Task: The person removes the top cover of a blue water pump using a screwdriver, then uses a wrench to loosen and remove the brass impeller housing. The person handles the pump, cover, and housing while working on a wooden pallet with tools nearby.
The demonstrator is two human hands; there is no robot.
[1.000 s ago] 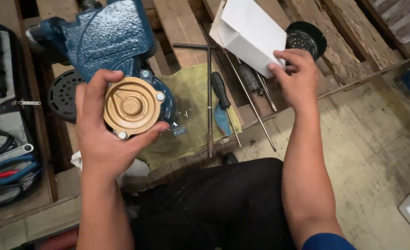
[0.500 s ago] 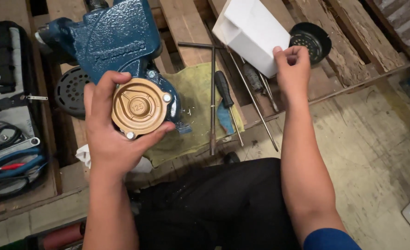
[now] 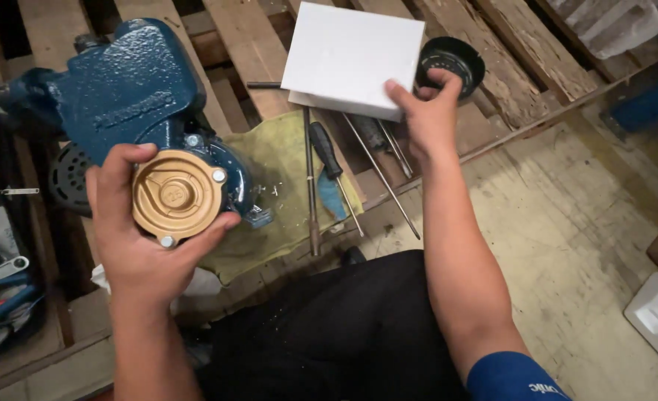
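Warm, fairly dim indoor light falls from above. The white box [image 3: 347, 58] is brightest, nearly washed out. Deep shadow fills the left edge. Focus is mostly sharp, softening slightly at corners.

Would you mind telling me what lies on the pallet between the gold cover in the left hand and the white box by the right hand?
In the head view, a yellow-green cloth, a long metal rod and a black-handled screwdriver lie between the gold cover and the white box.

Left hand [image 3: 147, 245]: forearm rising from the lower edge, palm up, fingers and thumb curled in a cupping grip. Right hand [image 3: 429, 111]: bare arm extended forward, blue sleeve at the upper arm, fingers bent and pinching near the fingertips.
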